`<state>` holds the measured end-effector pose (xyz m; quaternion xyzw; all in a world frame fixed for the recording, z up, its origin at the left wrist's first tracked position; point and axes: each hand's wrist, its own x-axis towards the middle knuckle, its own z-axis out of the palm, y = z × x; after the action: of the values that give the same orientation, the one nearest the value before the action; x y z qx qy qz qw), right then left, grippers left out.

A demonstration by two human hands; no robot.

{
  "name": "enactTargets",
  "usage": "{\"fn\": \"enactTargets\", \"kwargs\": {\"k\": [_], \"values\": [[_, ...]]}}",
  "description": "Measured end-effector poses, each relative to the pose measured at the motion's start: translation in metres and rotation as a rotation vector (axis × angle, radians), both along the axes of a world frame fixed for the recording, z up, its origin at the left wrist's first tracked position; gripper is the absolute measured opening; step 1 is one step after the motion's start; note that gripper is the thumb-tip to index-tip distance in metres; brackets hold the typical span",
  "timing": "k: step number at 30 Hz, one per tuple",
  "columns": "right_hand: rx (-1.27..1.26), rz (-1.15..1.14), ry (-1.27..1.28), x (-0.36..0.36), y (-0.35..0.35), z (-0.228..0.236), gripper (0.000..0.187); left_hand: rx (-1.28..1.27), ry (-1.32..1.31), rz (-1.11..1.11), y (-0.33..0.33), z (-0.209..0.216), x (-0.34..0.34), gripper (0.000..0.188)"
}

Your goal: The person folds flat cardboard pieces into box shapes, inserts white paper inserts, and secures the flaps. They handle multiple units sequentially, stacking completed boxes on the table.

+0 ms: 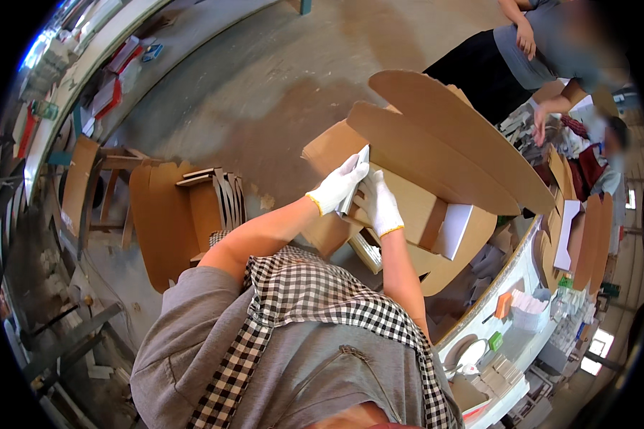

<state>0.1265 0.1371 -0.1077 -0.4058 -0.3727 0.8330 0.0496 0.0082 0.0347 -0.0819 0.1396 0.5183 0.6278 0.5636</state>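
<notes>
Both my hands wear white knit gloves and are over an open brown cardboard box [408,191] with tall raised flaps. My left hand [336,186] grips a narrow pale grey-white flat piece [346,206], tilted upright at the box's left side. Close beside it, my right hand [381,206] has its fingers bent against the same piece, its fingertips partly hidden. A white carton [456,230] stands at the right end of the box. Below my hands, white pieces [366,250] show in a gap beside the box.
Another open brown box [161,222] with several white flat pieces is at my left. To the right runs a white worktable [504,322] with an orange block [504,305] and stacked cartons. A co-worker [529,50] stands beyond the box. A long shelf [193,39] curves along the upper left.
</notes>
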Motion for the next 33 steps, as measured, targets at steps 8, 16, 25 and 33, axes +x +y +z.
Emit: {"fn": "enactTargets", "kwargs": {"k": [8,16,25,33], "values": [[-0.111,0.030,0.055,-0.017,0.000,-0.004,0.065,-0.252,0.435,-0.040,0.005,0.004,0.002,0.077],[0.086,0.121,-0.088,-0.024,0.007,0.021,0.055,-0.172,0.545,-0.052,0.010,-0.008,0.000,0.067],[0.029,-0.034,0.166,-0.020,0.010,-0.024,0.063,-0.090,0.473,-0.202,0.007,-0.029,-0.004,0.072],[0.173,-0.059,0.119,-0.012,0.008,-0.022,0.063,0.072,0.454,-0.260,0.028,-0.033,-0.013,0.061]]}}
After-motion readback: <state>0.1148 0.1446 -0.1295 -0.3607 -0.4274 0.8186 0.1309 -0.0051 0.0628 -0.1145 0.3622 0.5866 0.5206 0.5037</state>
